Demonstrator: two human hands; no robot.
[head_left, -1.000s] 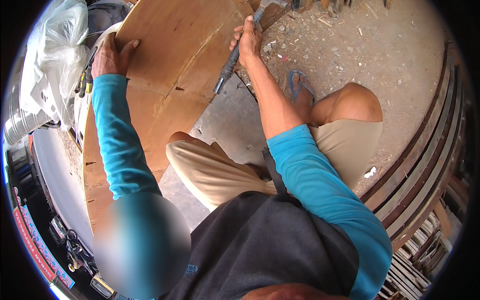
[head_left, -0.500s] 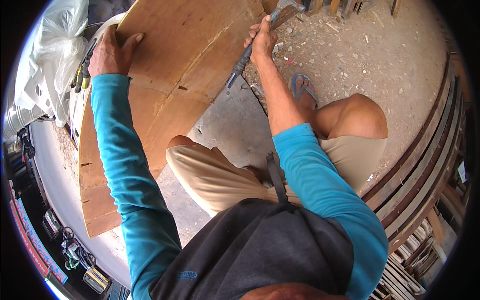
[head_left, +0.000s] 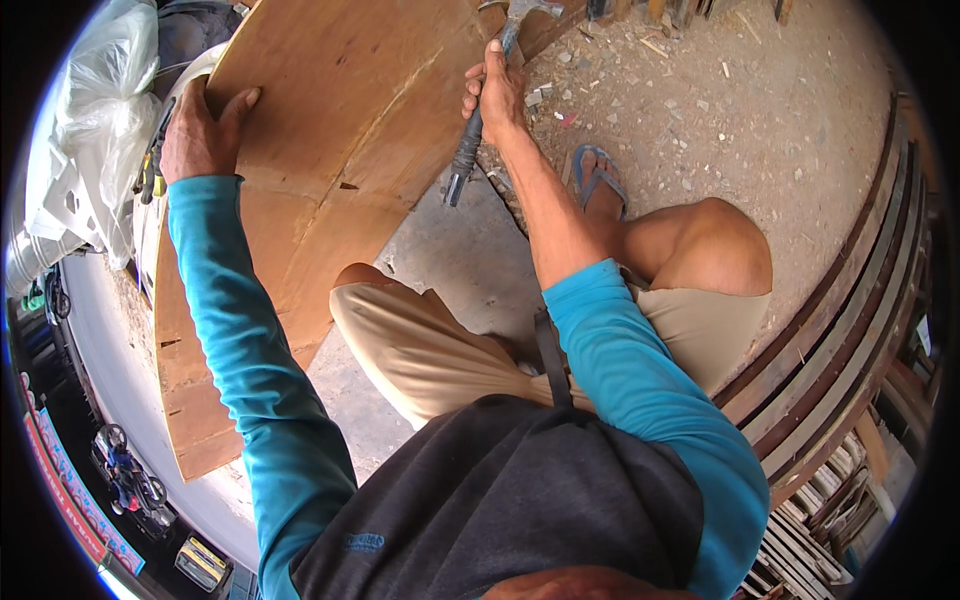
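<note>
A claw hammer with a dark, wrapped handle is gripped in my right hand. Its metal head points to the far side, close to the picture's top edge. My left hand grasps the left edge of a large brown plywood panel, thumb on its face and fingers hidden behind it. The panel stands tilted in front of me, with a pale seam and a few small dark notches. Beside my left wrist is a tool with yellow and black handles, partly hidden.
Clear plastic bags hang at the far left. Wood chips litter the dirt floor at right. Long curved wooden boards line the right side, above stacked wood strips. A road with a motorbike lies at left.
My right hand and the hammer have shifted slightly left and toward me. My left hand stays on the panel's edge. The view has moved a little, and a different motorbike shows on the road.
</note>
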